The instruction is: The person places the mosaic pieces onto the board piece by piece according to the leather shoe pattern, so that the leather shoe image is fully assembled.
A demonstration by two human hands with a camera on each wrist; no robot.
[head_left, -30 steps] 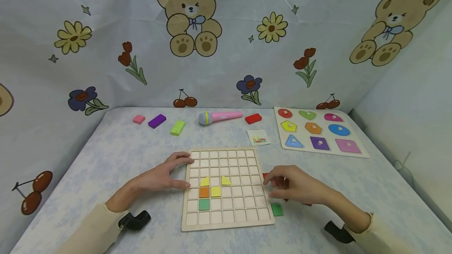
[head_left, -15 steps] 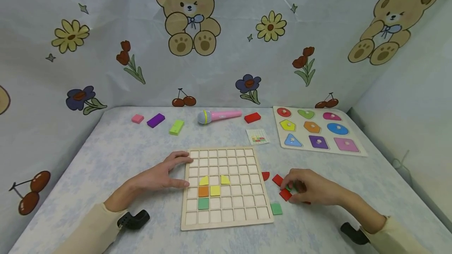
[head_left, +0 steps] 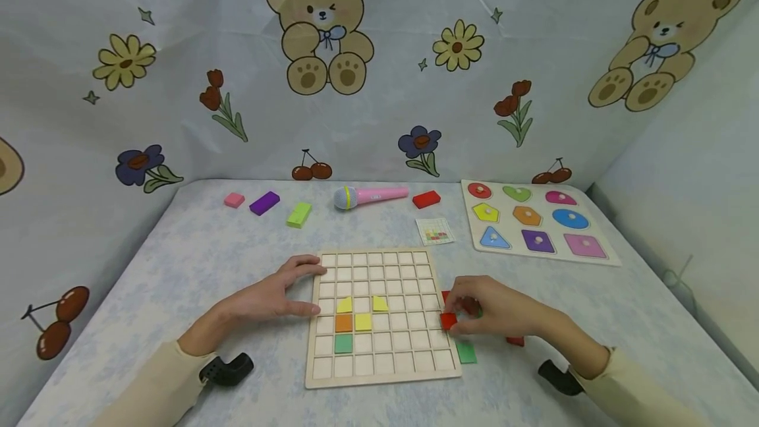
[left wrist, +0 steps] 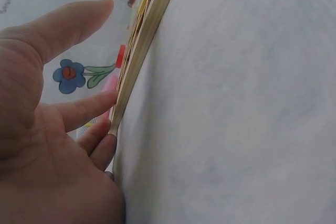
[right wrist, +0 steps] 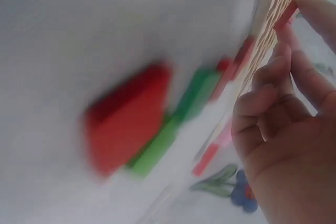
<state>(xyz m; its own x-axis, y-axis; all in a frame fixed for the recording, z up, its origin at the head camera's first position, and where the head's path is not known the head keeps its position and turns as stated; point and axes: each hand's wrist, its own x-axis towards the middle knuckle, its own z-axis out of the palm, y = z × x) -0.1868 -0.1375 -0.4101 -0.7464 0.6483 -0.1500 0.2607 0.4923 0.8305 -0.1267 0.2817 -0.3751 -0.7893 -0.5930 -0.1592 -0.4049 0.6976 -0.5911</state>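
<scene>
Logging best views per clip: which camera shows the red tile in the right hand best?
Head view: the red tile sits sharp between the right hand's fingers at the grid board's edge. Right wrist shows only a blurred sliver; left wrist doesn't show it.

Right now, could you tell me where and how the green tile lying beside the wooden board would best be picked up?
The green tile lies flat on the table, close to the wooden board. Probably best to come from above and pinch its near and far edges, since the board crowds its left side. A low grip suits its thin, flat shape.
</scene>
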